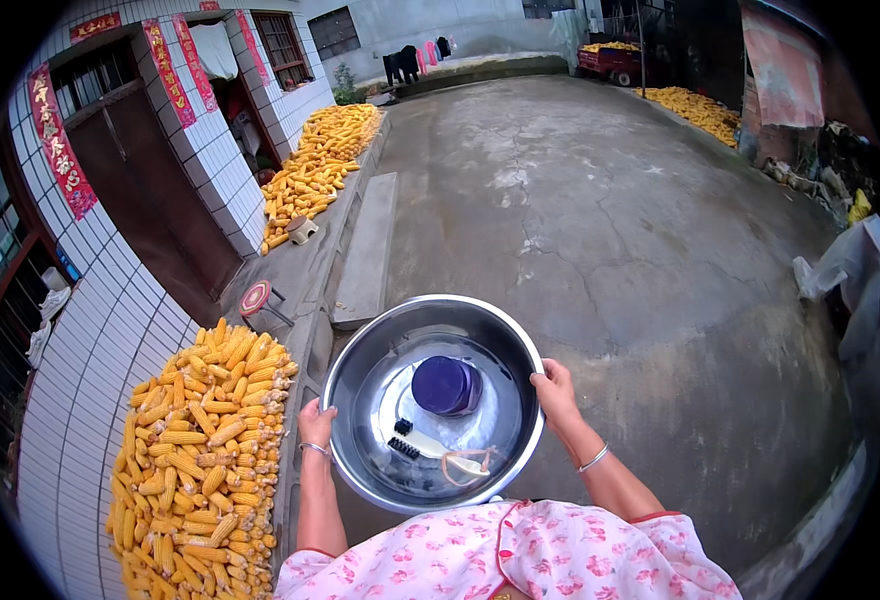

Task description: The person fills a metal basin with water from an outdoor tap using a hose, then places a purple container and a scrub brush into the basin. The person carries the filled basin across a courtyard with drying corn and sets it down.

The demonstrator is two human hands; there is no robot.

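A round stainless steel basin (350, 442) is held before my body, its near rim close to my floral shirt. My left hand (316, 426) grips the rim on the left side. On the opposite side, my right hand (557, 391) grips the rim, thumb over the edge. Inside the basin stands a jar with a purple lid (440, 385). Nearer to me lies a white-handled scrubbing brush (432, 448) with black bristles and a cord loop at its handle end. Whether the basin holds a little water I cannot tell.
Corn cobs are heaped at my left (199, 465) and farther along the raised walkway (320, 161). A round-topped stool (256, 298) and a concrete step (367, 251) are ahead on the left. Plastic sheeting (845, 259) hangs at right. A red cart (609, 64) stands far back.
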